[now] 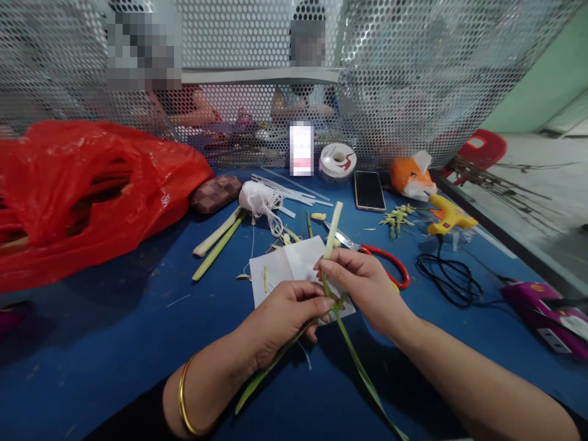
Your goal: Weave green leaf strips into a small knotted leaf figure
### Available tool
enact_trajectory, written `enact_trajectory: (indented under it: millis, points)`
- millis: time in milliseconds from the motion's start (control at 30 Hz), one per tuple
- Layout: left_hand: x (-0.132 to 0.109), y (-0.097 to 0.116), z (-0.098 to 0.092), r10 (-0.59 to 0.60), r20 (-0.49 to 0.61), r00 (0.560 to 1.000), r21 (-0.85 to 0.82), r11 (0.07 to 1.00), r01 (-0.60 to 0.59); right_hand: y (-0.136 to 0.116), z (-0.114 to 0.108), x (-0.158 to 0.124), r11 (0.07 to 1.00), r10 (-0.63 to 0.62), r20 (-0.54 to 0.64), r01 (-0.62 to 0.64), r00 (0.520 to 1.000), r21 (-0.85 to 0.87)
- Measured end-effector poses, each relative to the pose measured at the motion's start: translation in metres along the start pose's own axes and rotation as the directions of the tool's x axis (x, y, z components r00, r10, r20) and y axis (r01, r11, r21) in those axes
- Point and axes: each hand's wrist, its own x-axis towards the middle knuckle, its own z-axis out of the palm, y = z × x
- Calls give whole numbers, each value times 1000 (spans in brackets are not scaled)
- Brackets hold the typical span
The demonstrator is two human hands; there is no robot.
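My left hand (294, 309) pinches green leaf strips where they cross, above a white sheet of paper (275, 269). In my right hand (361, 278) is the pale upper end of a green leaf strip (335, 223), held between thumb and fingers. Two long green tails hang down toward me, one left and one right. Just beyond my right hand lie scissors (390, 260) with red handles, partly covered by the strip and the hand. Two cut stalks (218, 245) and a bundle of white string (261, 199) rest to the left of the paper.
A red plastic bag (92, 184) fills the left side. Along the back stand a lit phone (301, 150), a ribbon spool (337, 162) and a dark phone (370, 190). At right lie a yellow glue gun (450, 215), its black cord and a purple power strip (546, 315). People sit behind the perforated screen.
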Motion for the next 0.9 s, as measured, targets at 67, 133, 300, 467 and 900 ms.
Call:
enact_trajectory:
  millis: [67,133,300,467,900]
  points:
    - [1,1,-1,17,-8,1000,-17,1000,-17,-3,-2,0,999,-3,69,6,998,-53]
    - [1,2,-1,28,-13,1000,-11,1000,-29,-5,-4,0,997,30,116,-22,993,-74]
    - [0,5,-1,21,-19,1000,11,1000,-21,-3,-4,-1,997,80,70,-80,994,0]
    - [0,6,1,101,-53,994,129,987,-93,-1,-5,1,999,49,28,-50,998,9]
    - [-3,5,1,-22,-36,999,59,998,24,-1,4,-4,992,63,50,-68,997,107]
